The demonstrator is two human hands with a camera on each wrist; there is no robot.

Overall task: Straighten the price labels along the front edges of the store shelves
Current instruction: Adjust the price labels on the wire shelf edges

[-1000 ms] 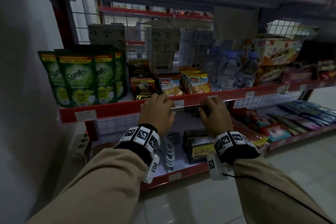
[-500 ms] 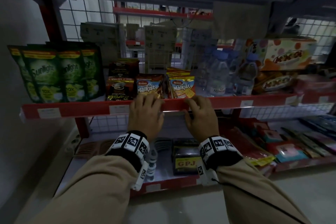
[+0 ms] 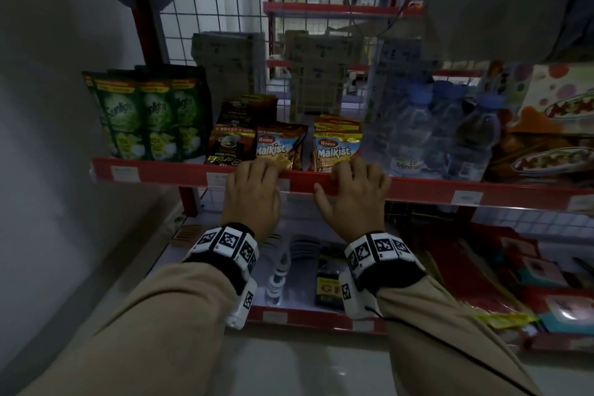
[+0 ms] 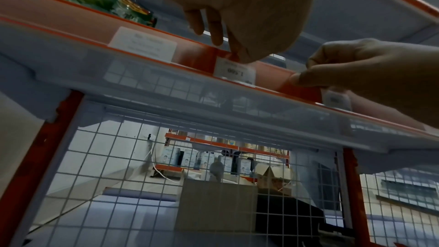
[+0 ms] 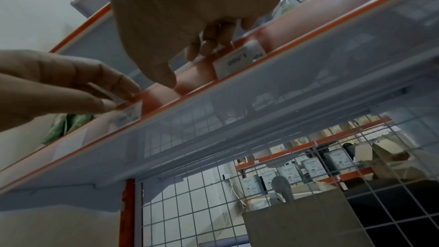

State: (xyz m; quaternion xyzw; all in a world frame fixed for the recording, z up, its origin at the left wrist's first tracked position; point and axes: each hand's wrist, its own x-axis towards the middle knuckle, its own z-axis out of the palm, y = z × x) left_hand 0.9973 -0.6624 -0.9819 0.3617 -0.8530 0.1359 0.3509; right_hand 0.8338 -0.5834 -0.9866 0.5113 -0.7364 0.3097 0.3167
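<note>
your left hand (image 3: pixel 252 193) pinches a half-hidden price label (image 4: pixel 235 71); right hand (image 3: pixel 355 194) pinches another (image 5: pixel 240 59) on the shelf edge (image 3: pixel 424 191).

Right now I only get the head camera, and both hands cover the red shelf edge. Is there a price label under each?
Observer: Yes. From the left wrist, the left hand pinches a white label at its top edge.
Operator: Can you read it?
Observer: It says 1.500, upside down from below.
Operator: And the other hand?
Observer: From the right wrist, the right hand has fingertips on the top edge of a second label, also 1.500.
</note>
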